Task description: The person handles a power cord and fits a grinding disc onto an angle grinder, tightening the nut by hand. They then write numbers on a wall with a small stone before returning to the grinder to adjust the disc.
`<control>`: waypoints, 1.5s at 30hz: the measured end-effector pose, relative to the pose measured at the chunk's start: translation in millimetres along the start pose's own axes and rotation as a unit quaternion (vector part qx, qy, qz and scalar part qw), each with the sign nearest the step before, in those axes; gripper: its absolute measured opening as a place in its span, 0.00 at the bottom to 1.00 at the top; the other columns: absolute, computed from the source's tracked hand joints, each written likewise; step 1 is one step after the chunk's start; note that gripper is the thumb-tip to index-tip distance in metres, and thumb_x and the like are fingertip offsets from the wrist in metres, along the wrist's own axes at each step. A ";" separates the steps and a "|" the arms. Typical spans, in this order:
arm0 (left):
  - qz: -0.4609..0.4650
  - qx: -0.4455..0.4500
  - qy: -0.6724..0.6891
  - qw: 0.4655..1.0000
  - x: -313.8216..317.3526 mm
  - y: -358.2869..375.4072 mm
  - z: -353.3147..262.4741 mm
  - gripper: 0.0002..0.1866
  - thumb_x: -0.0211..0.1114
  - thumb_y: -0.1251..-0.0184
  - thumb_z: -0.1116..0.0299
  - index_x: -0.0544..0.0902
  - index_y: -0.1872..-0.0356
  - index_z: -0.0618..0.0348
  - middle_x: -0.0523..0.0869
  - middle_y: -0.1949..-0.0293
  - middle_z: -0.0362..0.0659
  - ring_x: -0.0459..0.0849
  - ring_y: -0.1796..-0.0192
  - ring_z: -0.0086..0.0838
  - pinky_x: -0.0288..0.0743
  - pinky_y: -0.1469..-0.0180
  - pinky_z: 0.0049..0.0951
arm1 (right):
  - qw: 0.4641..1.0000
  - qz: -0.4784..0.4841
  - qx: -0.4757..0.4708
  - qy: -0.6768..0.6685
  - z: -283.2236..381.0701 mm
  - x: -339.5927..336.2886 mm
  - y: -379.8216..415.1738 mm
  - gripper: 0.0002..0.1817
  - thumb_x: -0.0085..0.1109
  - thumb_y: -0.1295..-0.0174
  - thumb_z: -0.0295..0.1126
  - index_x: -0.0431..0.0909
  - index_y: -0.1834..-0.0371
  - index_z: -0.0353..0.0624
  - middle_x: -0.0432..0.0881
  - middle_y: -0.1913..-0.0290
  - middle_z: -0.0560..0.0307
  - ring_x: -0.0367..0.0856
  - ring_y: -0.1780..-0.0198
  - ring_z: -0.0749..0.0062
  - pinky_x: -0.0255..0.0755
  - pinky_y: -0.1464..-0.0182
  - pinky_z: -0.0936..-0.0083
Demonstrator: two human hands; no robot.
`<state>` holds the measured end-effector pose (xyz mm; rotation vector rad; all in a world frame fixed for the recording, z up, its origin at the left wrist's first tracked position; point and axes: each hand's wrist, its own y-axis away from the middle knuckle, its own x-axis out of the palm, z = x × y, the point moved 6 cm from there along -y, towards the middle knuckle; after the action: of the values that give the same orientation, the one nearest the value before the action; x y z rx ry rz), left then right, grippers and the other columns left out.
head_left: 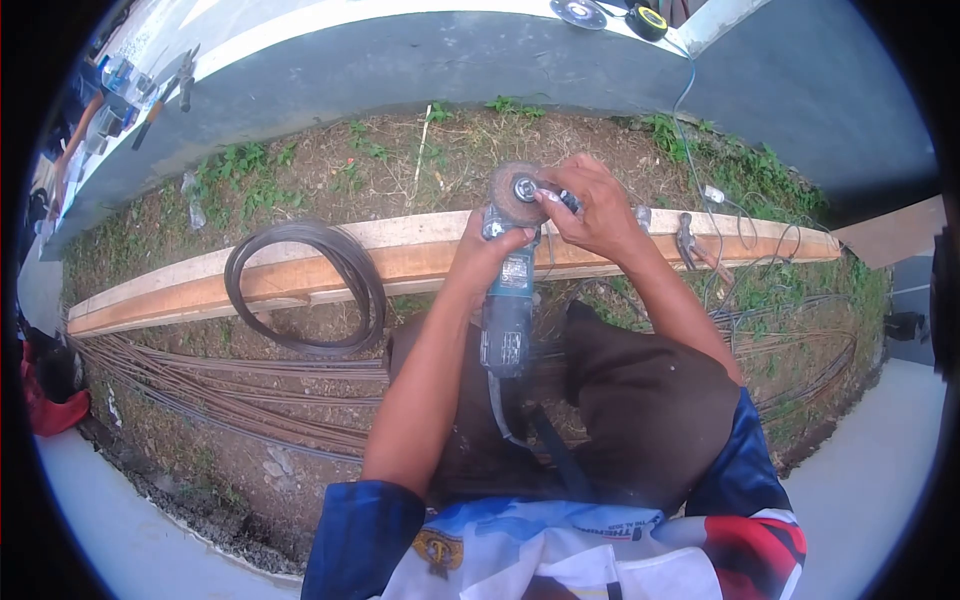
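An angle grinder with a teal and black body lies along my lap, its head pointing away from me. My left hand is wrapped round its front end, the thumb lying across the gear housing. At the head sits a round brown disc with a metal nut in its middle. My right hand is pinched at the right of the disc, fingertips close to the nut. A small dark piece shows between those fingers; its kind is not clear.
A long wooden beam crosses in front of me, with a coil of wire leaning on it and a hammer at its right. Steel rods lie on the ground. A tape measure and pliers rest on the wall ledge.
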<state>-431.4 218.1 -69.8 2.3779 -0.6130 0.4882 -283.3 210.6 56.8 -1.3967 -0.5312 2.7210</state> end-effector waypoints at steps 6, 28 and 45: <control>0.020 0.010 -0.009 1.000 4.7 -6.4 3.9 0.39 0.78 0.43 0.66 0.66 0.34 0.65 0.82 0.48 0.50 0.86 0.51 0.32 0.85 0.58 0.34 | 0.997 -0.027 -0.056 0.040 -1.4 2.7 6.0 0.20 0.60 0.44 0.25 0.84 0.47 0.37 0.86 0.52 0.44 0.81 0.47 0.49 0.74 0.41 0.57; 0.027 0.010 -0.015 0.999 11.2 -9.9 8.0 0.47 0.77 0.42 0.68 0.56 0.26 0.63 0.82 0.49 0.54 0.89 0.59 0.37 0.88 0.62 0.36 | 0.998 0.048 -0.017 0.041 -18.0 2.9 4.6 0.19 0.72 0.42 0.35 0.86 0.48 0.39 0.83 0.44 0.46 0.78 0.40 0.49 0.71 0.36 0.61; 0.056 -0.032 0.012 0.998 16.3 1.6 3.5 0.43 0.76 0.41 0.68 0.58 0.29 0.60 0.82 0.49 0.51 0.89 0.56 0.36 0.88 0.60 0.37 | 0.981 0.045 0.185 0.020 -34.3 27.3 19.8 0.25 0.72 0.42 0.43 0.81 0.46 0.40 0.77 0.39 0.42 0.75 0.37 0.43 0.68 0.34 0.55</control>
<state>-418.2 209.7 -63.8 2.2827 -0.7419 0.5374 -269.9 206.8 10.8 -1.3973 0.0451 2.6647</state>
